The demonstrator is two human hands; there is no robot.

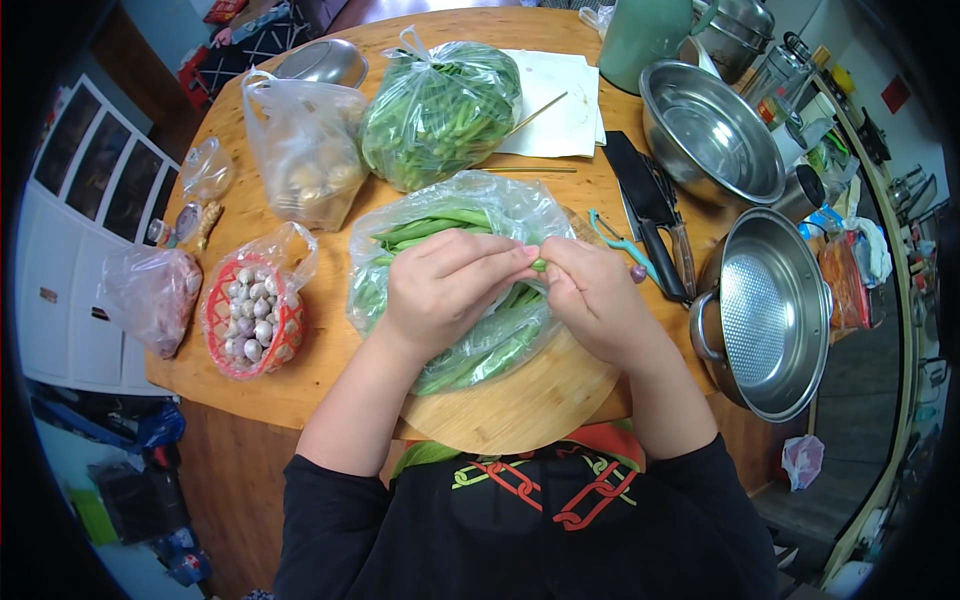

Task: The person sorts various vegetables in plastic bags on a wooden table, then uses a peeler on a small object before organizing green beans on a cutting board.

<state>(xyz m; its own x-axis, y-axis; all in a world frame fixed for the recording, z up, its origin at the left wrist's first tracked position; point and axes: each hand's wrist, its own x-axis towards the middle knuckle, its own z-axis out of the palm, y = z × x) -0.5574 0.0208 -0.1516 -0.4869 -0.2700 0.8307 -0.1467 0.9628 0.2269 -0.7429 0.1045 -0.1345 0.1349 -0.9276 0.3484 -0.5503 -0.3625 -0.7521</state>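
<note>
My left hand (450, 289) and my right hand (589, 296) meet over an opened clear plastic bag (525, 199). Pinched between the fingertips of both is a green bean (538, 265); most of it is hidden by my fingers. More long green beans (442, 225) fill the bag beneath, some loose at its mouth, some seen through the film. The bag rests on a round wooden cutting board (517, 405), whose near edge reaches past the table's edge towards my body.
Left stand a red basket of garlic (255, 315), a bag of meat (154, 296) and a bag (307, 150) of roundish things. Behind is a tied bag of greens (442, 112). At right lie a cleaver (645, 195), a peeler (626, 244), a steel basin (712, 131) and a steel pot (769, 315).
</note>
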